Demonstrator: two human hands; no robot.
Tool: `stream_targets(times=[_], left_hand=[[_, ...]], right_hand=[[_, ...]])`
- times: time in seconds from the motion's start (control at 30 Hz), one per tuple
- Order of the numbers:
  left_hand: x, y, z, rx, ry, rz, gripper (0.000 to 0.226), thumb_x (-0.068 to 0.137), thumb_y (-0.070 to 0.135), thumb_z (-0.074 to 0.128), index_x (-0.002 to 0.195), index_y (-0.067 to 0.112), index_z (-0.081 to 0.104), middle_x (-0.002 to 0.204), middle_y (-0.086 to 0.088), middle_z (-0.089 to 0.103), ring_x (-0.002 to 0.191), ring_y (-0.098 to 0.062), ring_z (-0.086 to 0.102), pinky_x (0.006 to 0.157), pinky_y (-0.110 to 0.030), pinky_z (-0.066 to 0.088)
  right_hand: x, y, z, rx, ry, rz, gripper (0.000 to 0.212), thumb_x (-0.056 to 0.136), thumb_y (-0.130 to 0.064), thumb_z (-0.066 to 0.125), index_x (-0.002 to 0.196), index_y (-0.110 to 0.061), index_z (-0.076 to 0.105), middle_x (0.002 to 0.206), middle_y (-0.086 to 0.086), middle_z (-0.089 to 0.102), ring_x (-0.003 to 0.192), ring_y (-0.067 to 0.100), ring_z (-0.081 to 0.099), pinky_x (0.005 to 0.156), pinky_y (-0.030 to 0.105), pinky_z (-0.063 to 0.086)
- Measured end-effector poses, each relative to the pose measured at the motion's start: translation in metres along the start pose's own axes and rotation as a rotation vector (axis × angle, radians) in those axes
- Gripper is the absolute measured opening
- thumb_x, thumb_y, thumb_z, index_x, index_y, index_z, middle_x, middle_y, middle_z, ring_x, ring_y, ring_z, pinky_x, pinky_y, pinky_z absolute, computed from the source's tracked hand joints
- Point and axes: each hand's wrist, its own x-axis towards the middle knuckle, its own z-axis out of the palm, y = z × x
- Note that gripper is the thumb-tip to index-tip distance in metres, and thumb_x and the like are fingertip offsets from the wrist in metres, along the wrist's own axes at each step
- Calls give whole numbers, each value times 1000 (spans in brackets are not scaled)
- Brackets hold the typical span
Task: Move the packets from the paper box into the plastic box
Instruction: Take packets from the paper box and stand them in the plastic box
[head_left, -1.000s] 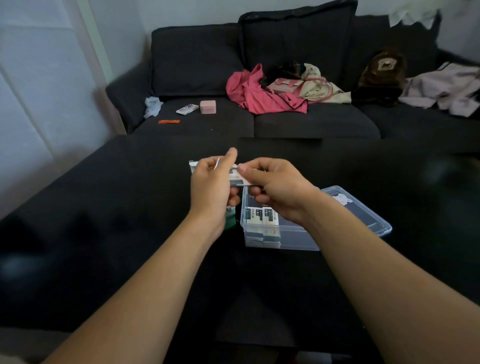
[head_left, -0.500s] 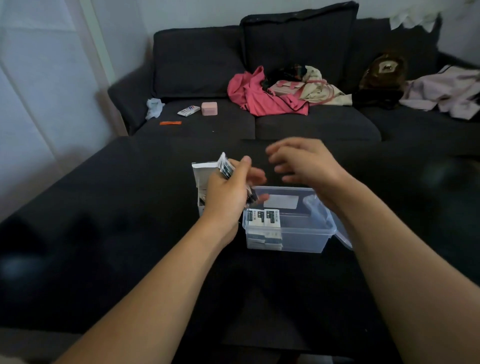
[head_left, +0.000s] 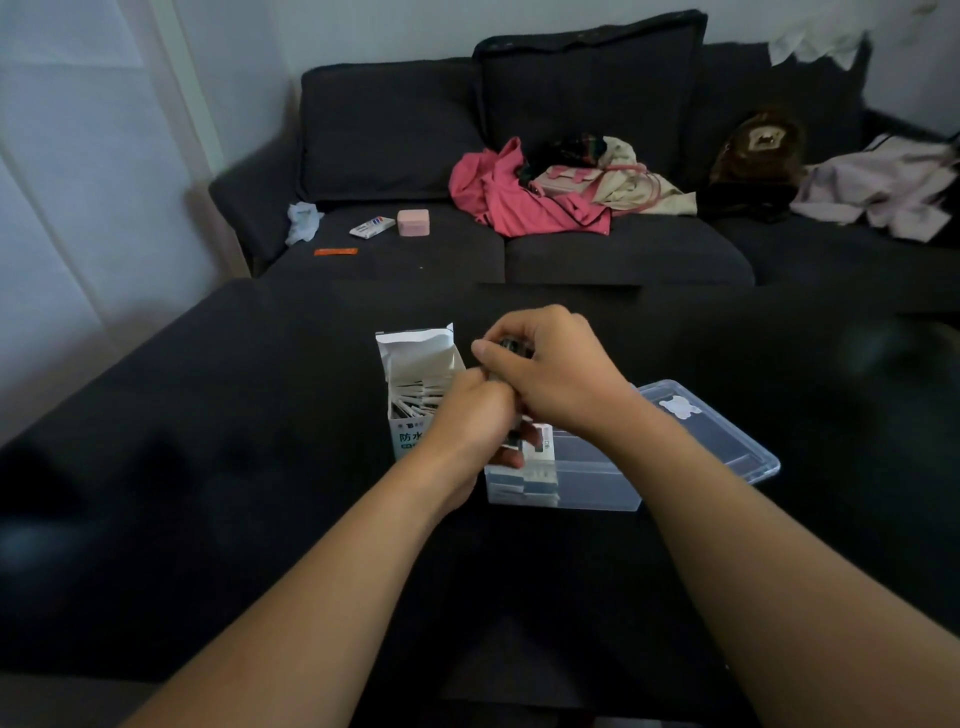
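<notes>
Packets (head_left: 418, 401) fill the open paper box (head_left: 410, 439) beside the plastic box (head_left: 592, 480) on the dark surface (head_left: 234, 415), while left hand (head_left: 470, 415) and right hand (head_left: 545, 371) together grip a bundle above it.

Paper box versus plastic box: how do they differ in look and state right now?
The paper box is white, opaque and upright with its top flap raised; the plastic box is clear, low and wide, its lid lying beside it. The paper box is crowded with packets on end; the plastic box shows one stack at its left end. Both rest open on the dark surface.
</notes>
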Motion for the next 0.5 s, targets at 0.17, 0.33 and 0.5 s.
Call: stream_targets(times=[0.17, 0.33, 0.5], left_hand=[[10, -4, -3, 28, 24, -71, 15, 89, 7, 44, 80, 9, 56, 55, -4, 54, 47, -16, 48, 40, -24, 30], [11, -4, -6, 109, -107, -82, 7, 86, 3, 60, 83, 9, 62, 62, -8, 57, 48, -17, 57, 38, -22, 36], [15, -7, -4, 173, -193, -75, 9, 86, 5, 65, 94, 10, 63, 58, -3, 59, 52, -16, 61, 37, -23, 37]], right_hand=[[2, -1, -19, 125, -250, 58, 24, 103, -35, 52, 102, -20, 72, 92, 2, 72, 89, 14, 67, 82, 36, 54], [3, 6, -37, 155, -506, 80, 17, 104, -18, 52, 110, -16, 67, 95, 5, 65, 74, 12, 56, 64, 22, 47], [3, 17, -53, 180, -581, 95, 15, 99, -11, 61, 112, -16, 66, 93, 4, 69, 67, 7, 60, 60, 22, 51]])
